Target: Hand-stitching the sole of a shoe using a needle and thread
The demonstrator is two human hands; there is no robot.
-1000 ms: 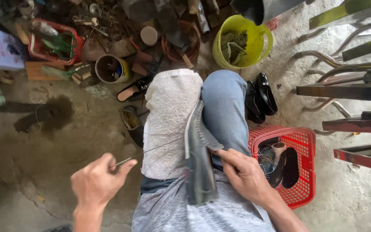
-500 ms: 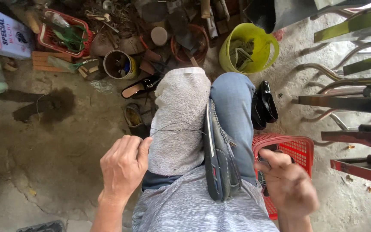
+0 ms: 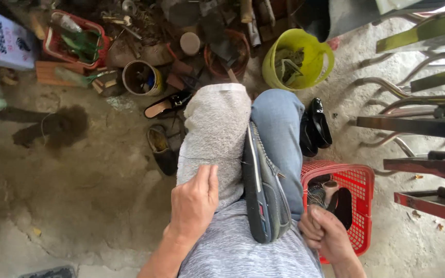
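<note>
1. Between the knees stands a dark grey shoe (image 3: 264, 193), wedged on its side edge, long axis running from lap toward knees, sole facing the grey cloth (image 3: 216, 134) over the left leg
2. Left hand (image 3: 194, 203) lies on that cloth just left of the shoe, fingers curled; whether it pinches the thin thread (image 3: 207, 158) crossing the cloth, I cannot tell
3. Right hand (image 3: 328, 236) is clenched just right of the heel, equally near, beside the red basket (image 3: 360, 177)
</note>
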